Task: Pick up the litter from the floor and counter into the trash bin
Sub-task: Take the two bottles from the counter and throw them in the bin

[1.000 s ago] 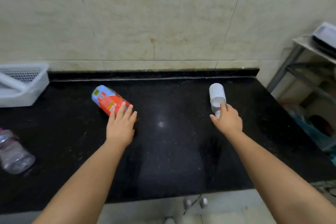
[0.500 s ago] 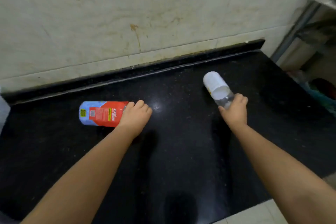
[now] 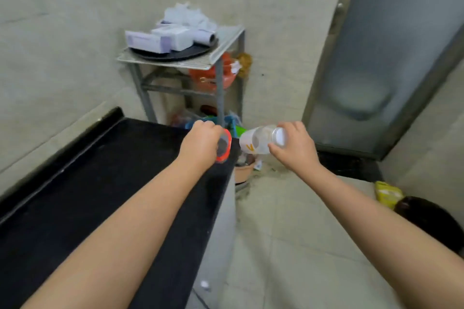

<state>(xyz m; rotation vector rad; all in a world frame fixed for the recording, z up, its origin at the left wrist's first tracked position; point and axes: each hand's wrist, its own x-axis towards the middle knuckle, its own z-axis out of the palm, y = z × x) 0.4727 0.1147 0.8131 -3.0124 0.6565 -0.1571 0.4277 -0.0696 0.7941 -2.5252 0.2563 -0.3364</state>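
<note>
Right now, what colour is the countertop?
Black, shiny countertop, seen best in the head view.

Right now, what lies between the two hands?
In the head view, the left hand grips a red can and the right hand a clear bottle. Their ends fill most of the stretch, with a narrow gap between them.

Counter at left, metal shelf behind it, door at right
</note>
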